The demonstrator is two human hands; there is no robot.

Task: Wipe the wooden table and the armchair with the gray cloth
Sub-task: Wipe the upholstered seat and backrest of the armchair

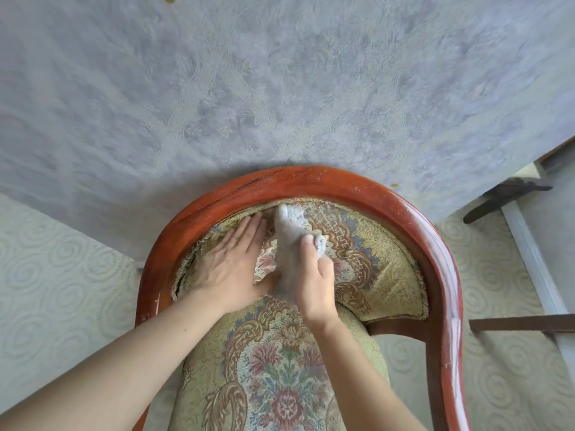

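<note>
Against the padded backrest of the armchair (367, 253), the gray cloth (287, 241) lies bunched and pressed to the floral fabric, just under the curved red-brown wooden rail (311, 181). The right hand (315, 284) grips the cloth, fingers curled around it. The left hand (231, 265) rests flat and spread on the upholstery just beside it. Behind the chair stands a lilac patterned wall (280, 88).

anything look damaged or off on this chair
Yes. The curved wooden frame of the armchair looks worn: dark scuffed streaks on its top left part and pale chipped flecks along the right arm. Left of the flat left hand, the backrest fabric edge looks frayed. The right hand holds the gray cloth.
</note>
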